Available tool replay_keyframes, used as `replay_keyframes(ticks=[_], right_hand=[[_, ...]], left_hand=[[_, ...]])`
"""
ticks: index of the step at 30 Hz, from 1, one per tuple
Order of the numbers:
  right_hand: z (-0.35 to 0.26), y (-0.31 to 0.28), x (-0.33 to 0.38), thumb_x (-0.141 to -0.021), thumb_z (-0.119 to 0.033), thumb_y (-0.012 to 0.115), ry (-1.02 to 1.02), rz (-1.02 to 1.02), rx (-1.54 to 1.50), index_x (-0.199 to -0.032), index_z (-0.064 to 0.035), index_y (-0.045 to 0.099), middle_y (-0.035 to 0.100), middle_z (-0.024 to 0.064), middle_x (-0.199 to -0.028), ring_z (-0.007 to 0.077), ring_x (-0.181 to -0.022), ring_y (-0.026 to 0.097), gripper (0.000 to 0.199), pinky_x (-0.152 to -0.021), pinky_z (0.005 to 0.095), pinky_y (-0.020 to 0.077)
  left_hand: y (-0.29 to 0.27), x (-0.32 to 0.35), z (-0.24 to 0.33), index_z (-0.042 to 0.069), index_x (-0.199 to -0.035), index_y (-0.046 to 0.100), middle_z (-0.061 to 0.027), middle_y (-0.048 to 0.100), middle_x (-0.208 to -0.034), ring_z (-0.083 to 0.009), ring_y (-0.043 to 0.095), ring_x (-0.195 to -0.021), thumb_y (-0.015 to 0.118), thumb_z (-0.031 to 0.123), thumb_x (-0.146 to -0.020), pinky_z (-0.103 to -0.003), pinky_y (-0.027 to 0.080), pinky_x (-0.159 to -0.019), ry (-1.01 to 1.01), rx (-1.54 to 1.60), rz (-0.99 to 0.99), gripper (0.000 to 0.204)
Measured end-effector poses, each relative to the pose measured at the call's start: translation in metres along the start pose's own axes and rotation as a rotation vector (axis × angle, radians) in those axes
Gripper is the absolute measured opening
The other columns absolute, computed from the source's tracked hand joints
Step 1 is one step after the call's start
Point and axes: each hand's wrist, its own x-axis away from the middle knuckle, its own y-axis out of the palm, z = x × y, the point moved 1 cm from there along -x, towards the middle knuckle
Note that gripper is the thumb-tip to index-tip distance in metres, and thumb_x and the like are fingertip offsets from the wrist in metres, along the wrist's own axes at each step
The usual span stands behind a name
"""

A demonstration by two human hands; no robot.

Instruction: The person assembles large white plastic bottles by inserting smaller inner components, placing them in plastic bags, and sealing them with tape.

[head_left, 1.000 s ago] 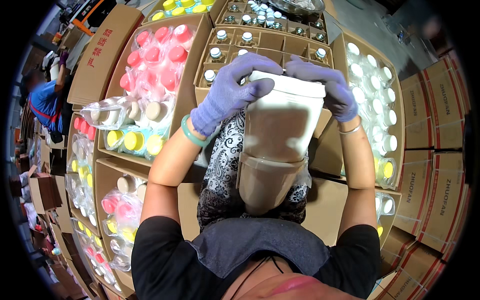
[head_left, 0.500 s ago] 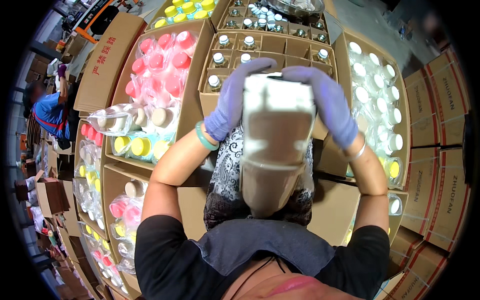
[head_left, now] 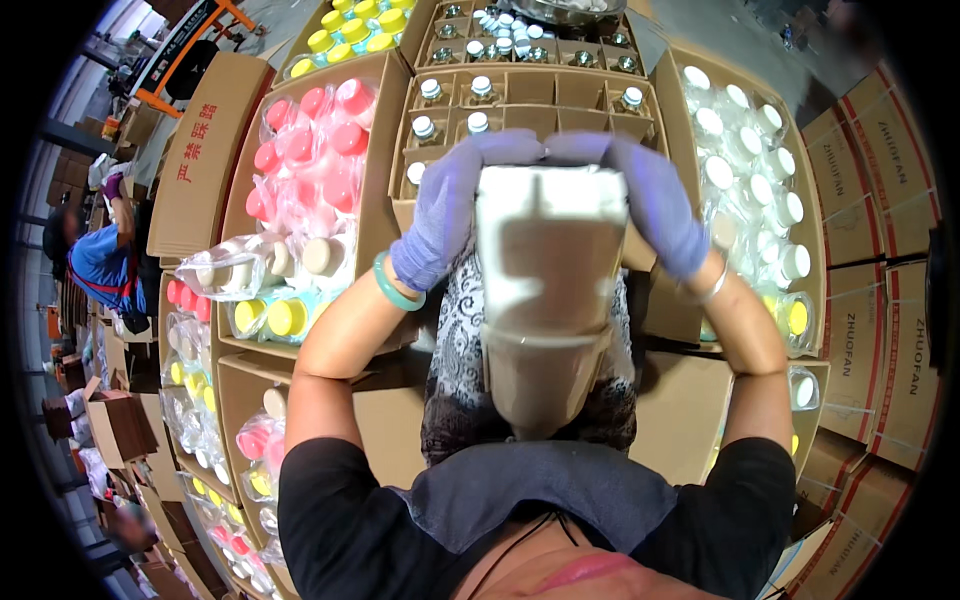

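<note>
Got L hand point(head_left: 440, 215), purple-gloved, curved round upper left of pale bucket point(head_left: 550, 250); got R hand point(head_left: 655, 210), same glove type, curved round upper right. Almost meeting at far top edge. Can't tell whether clamped tight or just cupping, either side — too much blur, w/ finger ends partly hidden. Sitting between legs in patterned trousers point(head_left: 462, 340), approx. mid-view; glossy white up top, beige below a rim-like band. Can't tell if one vessel or two stacked.

Wearing green bangle point(head_left: 398, 283) on L wrist, thin silvery bangle point(head_left: 712, 285) on R.

Just beyond hands: divided carton point(head_left: 535, 90) w/ white-capped bottles point(head_left: 482, 90) in some cells. Farther back, metal bowl point(head_left: 570, 10). To L, open carton point(head_left: 380, 190) of pink-capped bottles point(head_left: 300, 140), plus yellow & beige caps. To R, plastic-wrapped bottles point(head_left: 750, 150), mostly white-capped. Far R — stacked cartons point(head_left: 860, 340). Far L, well apart: person in blue top point(head_left: 100, 255).
</note>
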Motion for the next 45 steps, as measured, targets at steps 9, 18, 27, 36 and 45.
replay_keyframes(ticks=[9,18,27,36,45], right_hand=[[-0.018,0.006,0.000,-0.107,-0.044,0.033,-0.126,0.098,-0.098,-0.127,0.0064,0.061,0.068,0.0168,-0.123,0.0270,-0.119,0.062,0.061,-0.111,0.0399,0.0408],[-0.018,0.006,0.011,-0.104,-0.026,0.043,-0.040,0.173,-0.195,-0.124,0.0023,0.063,0.067,0.0185,-0.124,0.0301,-0.118,0.063,0.040,-0.103,0.0385,0.0484],[0.007,0.013,0.006,-0.097,-0.038,0.061,0.033,0.314,-0.353,-0.130,-0.0043,0.065,0.062,0.0153,-0.136,0.0335,-0.130,0.054,0.047,-0.116,0.0429,0.0339],[-0.038,0.005,-0.031,-0.098,-0.032,0.059,0.138,-0.060,-0.086,-0.113,-0.0064,0.068,0.070,0.0069,-0.110,0.0246,-0.096,0.067,0.031,-0.080,0.0364,0.0535],[-0.024,0.019,-0.021,-0.100,-0.022,0.057,0.006,0.012,-0.062,-0.116,-0.0006,0.066,0.067,0.0158,-0.124,0.0293,-0.114,0.064,0.028,-0.097,0.0382,0.0500]], left_hand=[[-0.006,0.003,-0.009,-0.004,-0.124,0.062,-0.0186,0.066,-0.127,-0.0261,0.065,-0.115,0.043,0.015,-0.103,-0.038,0.050,-0.101,-0.297,-0.106,0.052,0.034],[0.000,0.000,0.009,-0.004,-0.126,0.061,-0.0199,0.065,-0.128,-0.0269,0.065,-0.114,0.036,0.023,-0.105,-0.036,0.048,-0.103,-0.250,0.047,0.286,0.042],[-0.005,-0.002,0.044,-0.004,-0.129,0.059,-0.0207,0.059,-0.136,-0.0288,0.051,-0.133,0.029,0.032,-0.108,-0.042,0.037,-0.114,-0.052,0.120,0.261,0.051],[-0.013,-0.016,-0.049,0.001,-0.116,0.063,-0.0102,0.068,-0.105,-0.0201,0.065,-0.097,0.061,0.007,-0.093,-0.034,0.053,-0.085,-0.055,-0.209,-0.091,0.024],[0.011,-0.009,-0.036,-0.004,-0.130,0.057,-0.0158,0.067,-0.122,-0.0258,0.064,-0.113,0.030,0.042,-0.108,-0.040,0.050,-0.102,-0.712,0.568,0.191,0.057]])
